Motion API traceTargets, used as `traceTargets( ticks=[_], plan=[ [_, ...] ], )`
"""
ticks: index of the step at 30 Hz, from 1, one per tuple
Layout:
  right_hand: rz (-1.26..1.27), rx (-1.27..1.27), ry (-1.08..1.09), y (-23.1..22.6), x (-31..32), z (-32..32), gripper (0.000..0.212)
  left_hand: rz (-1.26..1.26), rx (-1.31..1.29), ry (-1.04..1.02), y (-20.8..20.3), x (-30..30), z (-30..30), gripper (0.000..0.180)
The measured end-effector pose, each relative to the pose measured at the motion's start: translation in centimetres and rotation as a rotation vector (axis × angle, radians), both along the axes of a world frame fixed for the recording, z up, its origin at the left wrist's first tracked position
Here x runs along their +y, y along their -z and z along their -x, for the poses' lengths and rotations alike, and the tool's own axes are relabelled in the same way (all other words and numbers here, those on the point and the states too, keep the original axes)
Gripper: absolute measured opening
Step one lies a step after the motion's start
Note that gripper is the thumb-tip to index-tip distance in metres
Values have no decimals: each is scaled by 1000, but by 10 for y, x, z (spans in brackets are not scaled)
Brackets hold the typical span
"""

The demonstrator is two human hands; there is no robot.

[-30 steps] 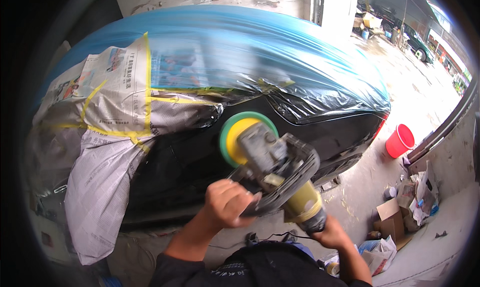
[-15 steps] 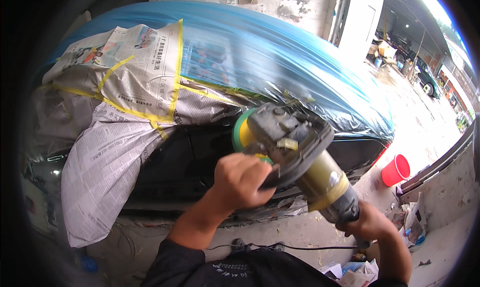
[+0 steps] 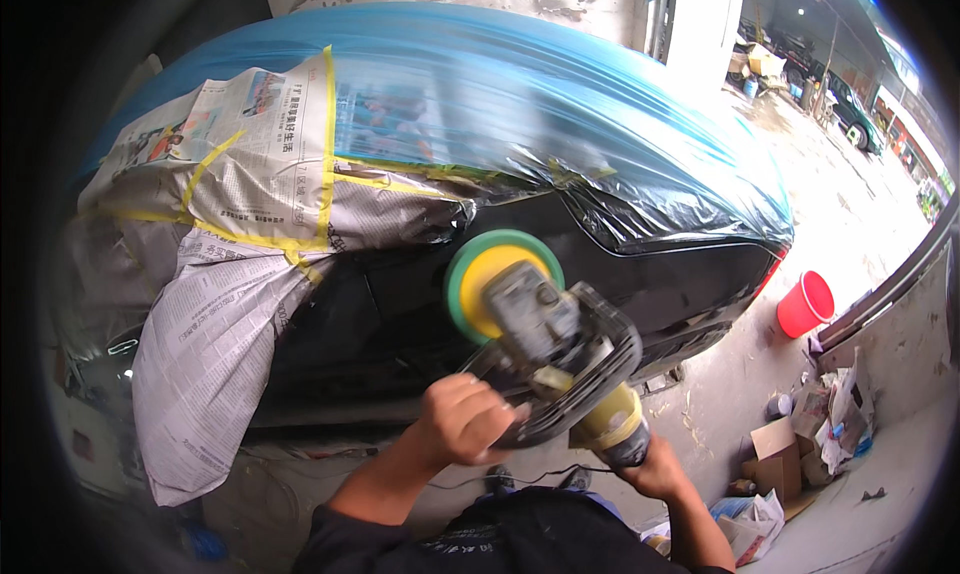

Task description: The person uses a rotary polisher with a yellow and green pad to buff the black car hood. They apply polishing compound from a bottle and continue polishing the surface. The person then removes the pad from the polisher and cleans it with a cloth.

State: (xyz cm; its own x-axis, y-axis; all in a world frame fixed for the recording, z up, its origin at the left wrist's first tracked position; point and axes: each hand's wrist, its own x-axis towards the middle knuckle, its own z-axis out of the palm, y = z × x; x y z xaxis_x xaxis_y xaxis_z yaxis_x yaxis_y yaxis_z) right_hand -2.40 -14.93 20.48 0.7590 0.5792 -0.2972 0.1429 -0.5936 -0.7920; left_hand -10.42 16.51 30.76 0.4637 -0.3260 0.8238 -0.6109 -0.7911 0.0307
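Both of my hands are closed on a car polisher with a taped yellowish body (image 3: pixel 607 414). My left hand (image 3: pixel 468 419) wraps round its dark loop handle (image 3: pixel 612 359). At the rear grip, my right hand (image 3: pixel 655 469) holds on, its fingers partly hidden by the tool. The round pad (image 3: pixel 500 242), green with a yellow backing, lies flat against or very near the glossy black side of a car (image 3: pixel 650 284); contact cannot be made out. Newspaper sheets (image 3: pixel 215 324) edged with yellow tape (image 3: pixel 328 154) cover the car's left part. Blue plastic film (image 3: pixel 600 114) drapes over its top.
A red bucket (image 3: pixel 805 304) stands on the floor beyond the car's right end. An open cardboard box (image 3: pixel 778 454) and crumpled paper lie at the lower right. The polisher's black cord (image 3: pixel 480 482) runs across the floor near my feet. A dark green vehicle (image 3: pixel 850 114) is farther off.
The polisher has swung left and toward me, its pad now turned flatter to the black panel. My right hand has come inward and left with it. Both hands keep their grip.
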Motion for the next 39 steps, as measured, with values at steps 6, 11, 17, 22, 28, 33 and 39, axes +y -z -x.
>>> traceTargets(
  ticks=[6,11,17,22,28,33,39],
  plan=[
    [-79,207,250,2,-19,11,44,11,117,87,-10,-27,-68,30],
    [-98,75,110,32,-22,30,55,-11,98,51,5,-19,-24,24],
    [-23,51,-1,16,20,27,65,39,107,-49,6,12,31,23],
    [-132,11,123,11,2,16,59,35,87,35,-8,-12,-33,23],
    [-75,118,135,-1,-23,20,60,47,121,68,-6,-23,-41,28],
    [-10,14,17,-49,-10,-2,65,99,-36,-55,-34,-4,-34,21],
    [93,242,59,-188,3,-50,37,155,-93,-93,-64,12,-93,20]
  ],
)
